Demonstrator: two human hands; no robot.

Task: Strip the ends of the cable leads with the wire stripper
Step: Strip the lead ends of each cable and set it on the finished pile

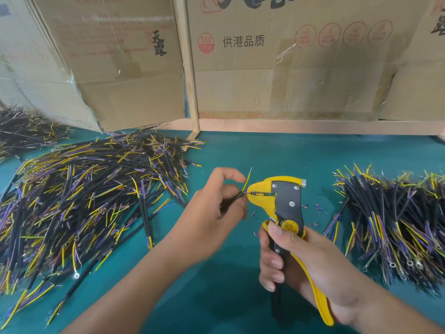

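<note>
My right hand point(298, 263) grips the handles of a yellow and black wire stripper point(285, 201), held upright over the green mat with its jaws pointing left. My left hand point(216, 208) pinches a short black cable point(234, 197) at the jaws. One thin lead of that cable sits between the jaws, and its yellow lead point(248, 179) sticks up free beside the stripper's nose. Most of the cable is hidden inside my left hand.
A big heap of black cables with yellow, blue and brown leads point(84, 194) covers the mat on the left. A second pile point(397, 227) lies on the right. Bits of stripped insulation point(317, 209) dot the mat behind the stripper. Cardboard boxes point(277, 63) stand along the back.
</note>
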